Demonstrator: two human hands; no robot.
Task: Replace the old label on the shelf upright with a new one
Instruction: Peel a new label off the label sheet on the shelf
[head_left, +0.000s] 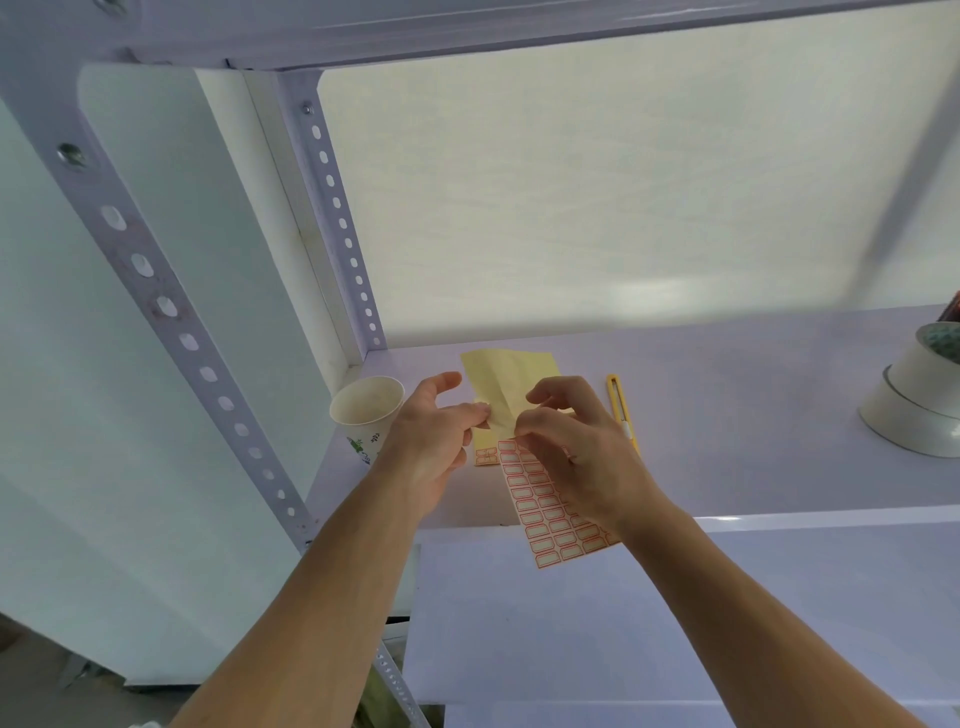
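A sheet of red-bordered labels (550, 512) hangs over the shelf's front edge, its yellow backing (506, 382) folded up behind my hands. My right hand (576, 447) pinches the sheet near its top row of labels. My left hand (436, 436) pinches the left edge of the yellow backing beside it. The perforated shelf upright (156, 291) runs diagonally at the left, with grey residue marks around its holes. I cannot make out any label on it.
A paper cup (366, 413) stands at the shelf's left corner by my left hand. A yellow utility knife (621, 408) lies right of my right hand. White tape rolls (919, 405) are stacked at the far right. A second upright (337, 208) stands at the back.
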